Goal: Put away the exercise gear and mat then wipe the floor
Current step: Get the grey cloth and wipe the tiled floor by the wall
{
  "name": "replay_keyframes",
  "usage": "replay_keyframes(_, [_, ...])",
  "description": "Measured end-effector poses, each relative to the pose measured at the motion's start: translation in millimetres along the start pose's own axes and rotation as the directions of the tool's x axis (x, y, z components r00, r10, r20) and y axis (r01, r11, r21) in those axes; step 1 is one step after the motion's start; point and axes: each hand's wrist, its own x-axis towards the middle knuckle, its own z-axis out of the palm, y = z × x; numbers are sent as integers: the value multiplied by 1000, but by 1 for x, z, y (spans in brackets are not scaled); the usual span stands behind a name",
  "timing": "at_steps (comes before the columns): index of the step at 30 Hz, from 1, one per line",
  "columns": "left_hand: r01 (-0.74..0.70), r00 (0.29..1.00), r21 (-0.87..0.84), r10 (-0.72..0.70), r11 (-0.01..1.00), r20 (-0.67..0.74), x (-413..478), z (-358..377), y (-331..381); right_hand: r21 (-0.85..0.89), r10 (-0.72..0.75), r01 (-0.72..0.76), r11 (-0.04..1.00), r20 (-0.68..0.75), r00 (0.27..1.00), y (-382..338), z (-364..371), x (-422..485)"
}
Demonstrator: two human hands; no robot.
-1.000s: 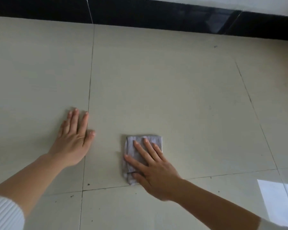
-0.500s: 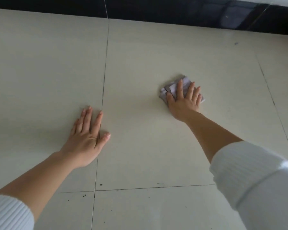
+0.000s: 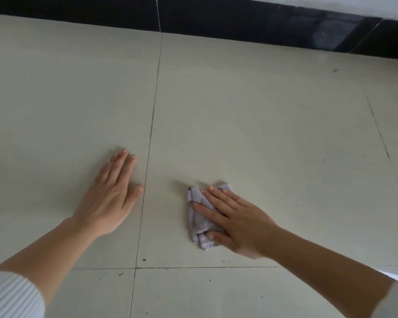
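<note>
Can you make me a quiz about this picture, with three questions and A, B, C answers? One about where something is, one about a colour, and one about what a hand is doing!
1. Where is the grey cloth?
A) under the right hand, on the floor tiles
B) on a chair
C) hanging on the wall

2. What colour is the skirting strip along the wall?
A) red
B) black
C) yellow

3. How does the left hand lie?
A) in a fist
B) holding a cup
C) flat on the floor, fingers straight

Answers:
1 A: the right hand's fingers press down on the cloth.
2 B: the band above the pale tiles is black.
3 C: its palm and straight fingers rest on the tile.
</note>
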Motion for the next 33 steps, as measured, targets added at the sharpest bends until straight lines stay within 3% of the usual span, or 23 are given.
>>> replay_keyframes(3, [167,983,13,-166,986,-82,2,-4,-34,28,219,-218,975,-18,976,35,-9,17])
replay_keyframes(5, [216,974,12,-215,976,-75,4,-3,-47,59,394,-391,919,-54,918,62,-14,33])
replay_keyframes(9, [203,973,30,-198,979,-120,5,2,-51,249,713,-699,671,44,700,108,-32,86])
replay_keyframes(11, [199,971,41,-192,979,-141,4,3,-51,306,793,-776,551,98,602,107,-40,120])
replay_keyframes(12, [196,971,43,-187,980,-147,4,3,-50,314,802,-786,532,111,587,100,-44,133])
replay_keyframes(13, [194,971,44,-186,980,-150,3,3,-50,307,785,-772,556,110,610,90,-46,143])
replay_keyframes(15, [196,970,51,-187,979,-155,3,2,-50,284,678,-673,683,95,729,59,-48,152])
replay_keyframes(19, [193,969,52,-182,980,-167,4,2,-51,189,326,-307,933,-78,942,-23,-31,134])
replay_keyframes(20, [188,969,50,-177,981,-173,4,2,-50,160,210,-191,968,-115,971,-40,-26,124])
replay_keyframes(23, [188,966,26,-180,982,-188,3,1,-49,76,-118,121,990,-41,992,-48,-13,99])
replay_keyframes(25, [182,965,18,-175,983,-197,3,0,-49,16,-195,196,980,-49,980,-20,-15,101])
replay_keyframes(27, [167,968,27,-158,986,-197,3,-1,-49,6,-39,39,999,-75,996,19,-18,116])
replay_keyframes(29, [158,969,35,-148,987,-197,3,-1,-50,60,248,-243,968,-86,965,67,-24,129])
replay_keyframes(31, [158,969,33,-148,987,-200,3,0,-50,143,556,-544,827,-64,829,112,-35,136])
replay_keyframes(33, [159,967,24,-151,987,-204,3,0,-50,216,747,-728,651,-9,665,142,-49,149])
